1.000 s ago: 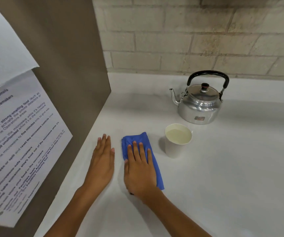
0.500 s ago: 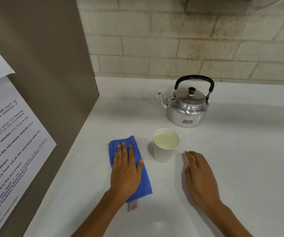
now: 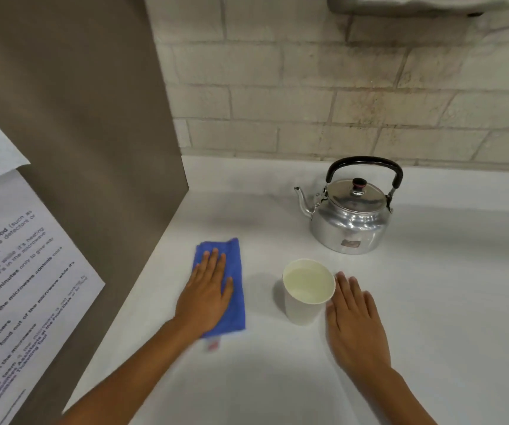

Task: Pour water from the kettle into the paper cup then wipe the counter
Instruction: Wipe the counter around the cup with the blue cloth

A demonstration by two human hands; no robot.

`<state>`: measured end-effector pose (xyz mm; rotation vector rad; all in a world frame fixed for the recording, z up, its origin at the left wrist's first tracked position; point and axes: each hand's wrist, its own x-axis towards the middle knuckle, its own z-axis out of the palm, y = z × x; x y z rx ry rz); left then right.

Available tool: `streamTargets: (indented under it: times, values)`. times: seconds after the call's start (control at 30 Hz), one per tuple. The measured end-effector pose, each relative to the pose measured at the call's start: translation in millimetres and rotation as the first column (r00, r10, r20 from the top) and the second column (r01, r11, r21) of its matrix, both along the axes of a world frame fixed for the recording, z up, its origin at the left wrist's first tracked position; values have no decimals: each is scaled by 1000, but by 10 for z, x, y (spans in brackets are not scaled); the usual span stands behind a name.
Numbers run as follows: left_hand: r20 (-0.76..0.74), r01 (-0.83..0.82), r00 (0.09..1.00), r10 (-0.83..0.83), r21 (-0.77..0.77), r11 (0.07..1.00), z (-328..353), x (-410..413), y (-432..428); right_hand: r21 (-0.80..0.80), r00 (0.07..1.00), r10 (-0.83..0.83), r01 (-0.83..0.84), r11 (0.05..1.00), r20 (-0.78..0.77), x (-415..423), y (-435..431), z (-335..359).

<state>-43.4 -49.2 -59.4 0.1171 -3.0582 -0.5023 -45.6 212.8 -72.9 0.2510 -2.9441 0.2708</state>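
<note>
A blue cloth (image 3: 235,265) lies flat on the white counter (image 3: 446,286), left of the paper cup. My left hand (image 3: 208,294) rests palm down on the cloth, fingers spread, pressing it to the surface. The white paper cup (image 3: 303,308) stands upright with water in it. My right hand (image 3: 354,326) lies flat on the counter just right of the cup, fingertips by its rim, holding nothing. The shiny metal kettle (image 3: 351,222), with a black handle and its lid on, stands behind the cup with its spout pointing left.
A tall brown panel (image 3: 93,148) walls off the counter's left side, with a printed paper notice (image 3: 16,286) stuck on it. A brick wall (image 3: 308,102) closes the back. A grey fixture (image 3: 431,4) hangs at the top right.
One second ago my right hand was on the cloth and my left hand lay beside it. My left hand now covers the cloth, and my right hand has moved to the cup's right side.
</note>
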Motion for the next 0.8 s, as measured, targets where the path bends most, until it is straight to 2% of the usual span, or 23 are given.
streamTargets:
  times: [0.07, 0.13, 0.27, 0.4, 0.6, 0.8]
  values:
    - [9, -97, 995, 97, -2, 995, 17, -382, -17, 12, 1000, 8, -8, 1000, 8, 0, -3, -23]
    - [4, -124, 992, 124, -34, 992, 17, -710, 118, 19, 1000, 7, -7, 1000, -18, -16, 0, -54]
    - [-18, -3, 1000, 2, -51, 999, -38, -833, 349, 11, 997, 42, -42, 999, -62, -35, 21, -125]
    - [-14, 148, 989, -148, -4, 989, -72, -687, 121, 26, 999, 46, -45, 999, -23, -48, 39, -125]
    - [-3, 88, 996, -89, -103, 991, -6, -1262, 117, 40, 1000, 9, -8, 999, -16, -26, 22, -88]
    - [38, 126, 991, -125, -39, 991, 28, -1620, 379, 54, 999, 12, -10, 998, -31, -47, 12, -110]
